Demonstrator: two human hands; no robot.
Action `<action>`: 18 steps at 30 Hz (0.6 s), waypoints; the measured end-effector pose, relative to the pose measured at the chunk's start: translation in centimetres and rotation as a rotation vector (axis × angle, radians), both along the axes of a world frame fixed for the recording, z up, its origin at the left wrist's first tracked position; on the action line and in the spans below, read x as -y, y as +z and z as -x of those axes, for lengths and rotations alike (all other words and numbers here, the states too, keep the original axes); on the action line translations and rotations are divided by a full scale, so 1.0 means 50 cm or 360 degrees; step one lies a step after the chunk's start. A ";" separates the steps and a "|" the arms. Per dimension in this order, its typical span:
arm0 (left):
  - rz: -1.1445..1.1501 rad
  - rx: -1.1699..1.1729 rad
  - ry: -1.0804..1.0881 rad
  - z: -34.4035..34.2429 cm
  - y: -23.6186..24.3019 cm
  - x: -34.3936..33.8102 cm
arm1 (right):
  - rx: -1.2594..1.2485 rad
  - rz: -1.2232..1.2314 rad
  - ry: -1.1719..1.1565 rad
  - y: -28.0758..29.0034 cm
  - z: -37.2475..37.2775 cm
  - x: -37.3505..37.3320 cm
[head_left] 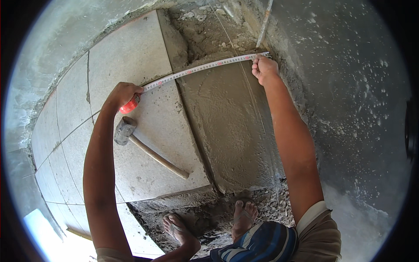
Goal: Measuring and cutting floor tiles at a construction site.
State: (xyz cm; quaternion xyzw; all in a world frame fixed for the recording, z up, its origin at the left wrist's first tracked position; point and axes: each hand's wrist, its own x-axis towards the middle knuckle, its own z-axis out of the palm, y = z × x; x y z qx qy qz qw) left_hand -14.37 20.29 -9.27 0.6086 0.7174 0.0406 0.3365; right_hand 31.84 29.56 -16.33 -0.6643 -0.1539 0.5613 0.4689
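A white tape measure blade [205,66] is drawn out across the floor, from the laid tiles over the wet mortar bed to the right wall. My left hand [125,94] is closed around the red tape measure case [130,105] above a tile. By the wall, my right hand [264,69] pinches the blade close to its end. A mallet [125,130] with a dark head and wooden handle lies on the tile [174,144] below my left hand. Smoothed grey mortar [227,126] fills the strip between that tile's edge and the wall.
A thin string line [257,107] runs lengthwise over the mortar. At the far end lies rough rubble [205,26], with a rod [264,24] leaning by the wall [349,87]. My sandalled feet [179,229] stand on loose, dug-up mortar below the tile edge.
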 end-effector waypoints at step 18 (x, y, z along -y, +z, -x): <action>0.0120 -0.0286 0.0134 -0.028 -0.007 -0.014 | -0.0004 0.0007 0.0086 -0.016 -0.019 -0.006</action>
